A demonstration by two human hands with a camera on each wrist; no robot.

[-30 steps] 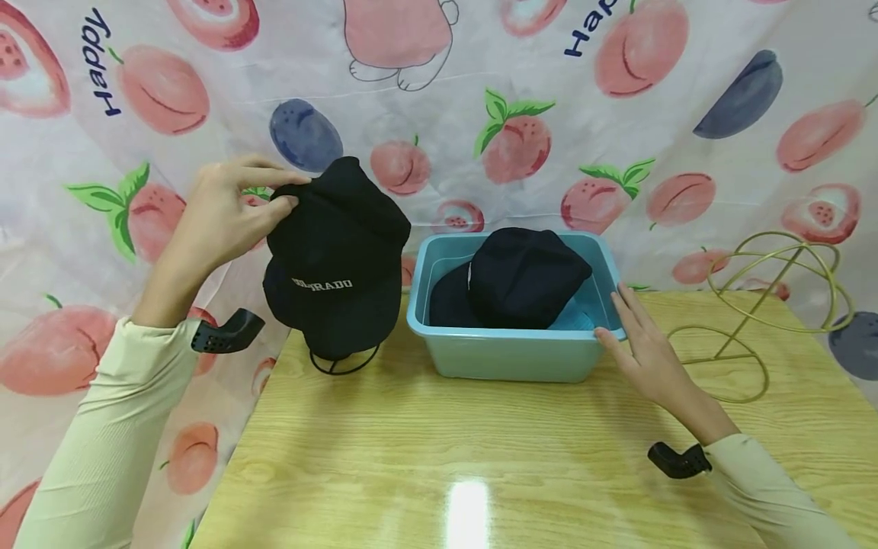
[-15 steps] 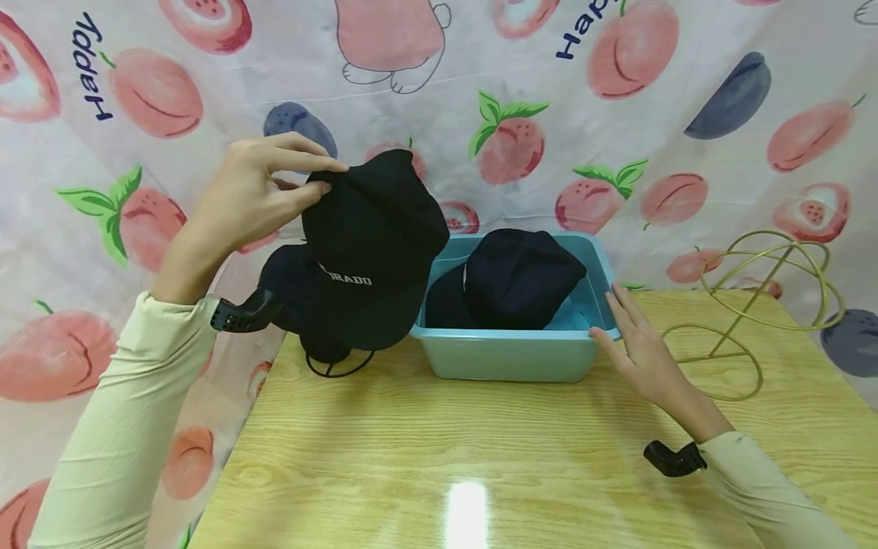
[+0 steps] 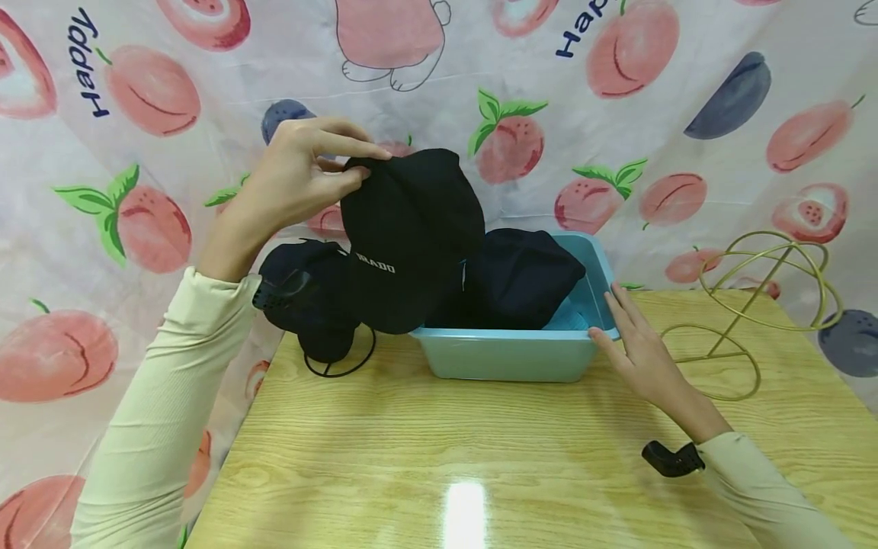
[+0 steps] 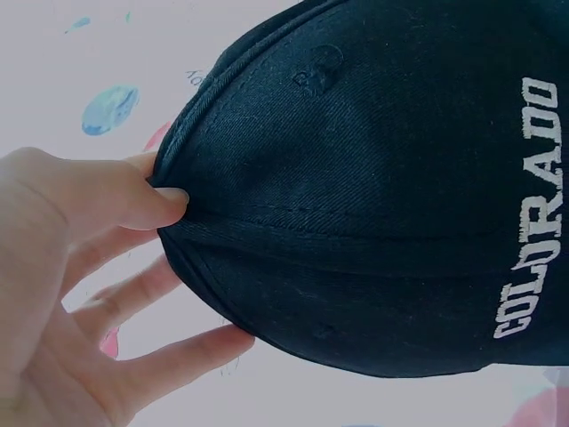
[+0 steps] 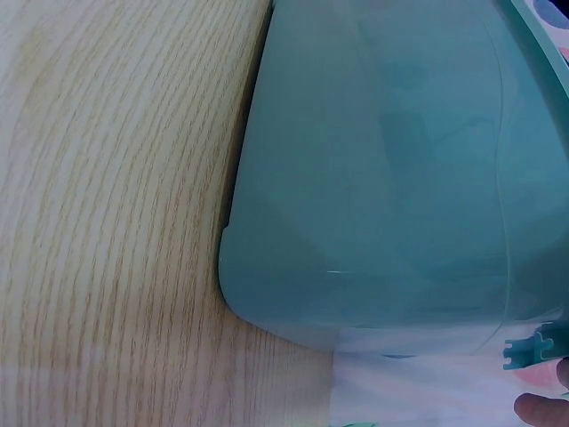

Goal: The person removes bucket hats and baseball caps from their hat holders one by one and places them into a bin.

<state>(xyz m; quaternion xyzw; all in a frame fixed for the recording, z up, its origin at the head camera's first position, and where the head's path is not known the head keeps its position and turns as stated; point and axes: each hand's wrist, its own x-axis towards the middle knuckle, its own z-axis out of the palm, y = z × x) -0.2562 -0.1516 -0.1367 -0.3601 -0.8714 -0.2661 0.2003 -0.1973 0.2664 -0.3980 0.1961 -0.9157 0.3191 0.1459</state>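
My left hand (image 3: 298,171) pinches the crown edge of a black baseball cap (image 3: 411,221) between thumb and fingers, holding it up in the air. White COLORADO lettering (image 4: 533,209) runs across the cap in the left wrist view. The cap's brim hangs down over the left end of a blue plastic bin (image 3: 507,354). Inside the bin lies another dark baseball cap (image 3: 528,278), partly covered by the held one. At the bin's right end my right hand (image 3: 638,351) rests on the rim with straight fingers.
On the left, more dark headwear (image 3: 302,282) sits on a black wire stand (image 3: 336,374), partly behind my left wrist. A gold wire stand (image 3: 716,354) stands right of the bin. A fruit-printed cloth (image 3: 521,46) hangs behind the wooden table (image 3: 357,457).
My left hand has carried the cap rightward from in front of the black stand to the bin's left end, uncovering the dark headwear there. The right hand stays on the rim.
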